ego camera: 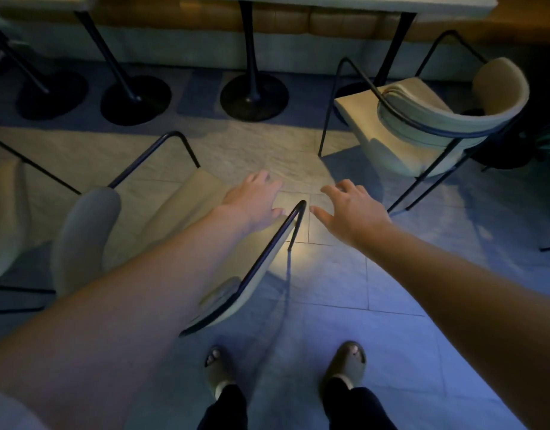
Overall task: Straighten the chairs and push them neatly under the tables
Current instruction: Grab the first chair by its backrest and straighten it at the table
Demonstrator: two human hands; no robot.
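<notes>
Cream chair (162, 218) under left hand (255, 197), right hand (351, 209) beside, fingers spread, contact unclear.

The near cream armchair (162, 218) has smooth, matt padded upholstery on a thin black metal tube frame (267, 249) with a faint sheen. The cream armchair at the right (401, 125) is the same, with stitched seams. Black metal pedestal bases (254, 96) look matt. The grey tiled floor (329, 290) is rough-grained stone.

Cream chairs (401, 125) with black frames, black table bases (254, 96), grey floor tiles (345, 336).
</notes>
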